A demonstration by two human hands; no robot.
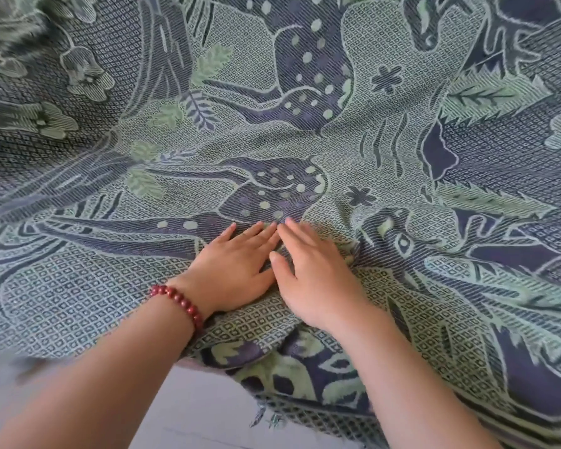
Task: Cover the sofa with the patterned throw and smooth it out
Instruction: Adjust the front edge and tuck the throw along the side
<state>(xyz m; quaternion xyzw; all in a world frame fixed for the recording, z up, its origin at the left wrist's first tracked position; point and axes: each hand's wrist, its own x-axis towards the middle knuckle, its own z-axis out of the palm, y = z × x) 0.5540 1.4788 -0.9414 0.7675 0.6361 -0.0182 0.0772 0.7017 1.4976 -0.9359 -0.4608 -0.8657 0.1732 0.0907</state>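
Forearms [88,377] come in from the bottom edge, both reaching forward, closest to the lens. Throw [305,140] fills nearly the whole view: green-and-purple weave with spotted deer, leaves and flowers. It's draped over the sofa, which I can't see at all because it's hidden under the fabric. Coverage looks done in this area, so only smoothing seems left. Front edge hangs over toward the floor [201,403], pale, bottom centre.

Left hand [237,267] lies flat on the throw, palm down, fingers straight and close together. Right hand [314,277] is the same: flat, fingers extended, pressing the cloth, and it meets the left near the fingertips. Nothing pinched or gripped. My read of the pose: hands start together at the middle so they can sweep outward and push slack to the sides.

Pucker [353,251] sits just beside the right hand with creases radiating from it, probably cloth bunched by palm pressure. It's the likely next spot to flatten. Bracelet [178,303], red beads, is on the left wrist and could snag the weave on a low pass. Fringe [266,419] dangles at the hem.
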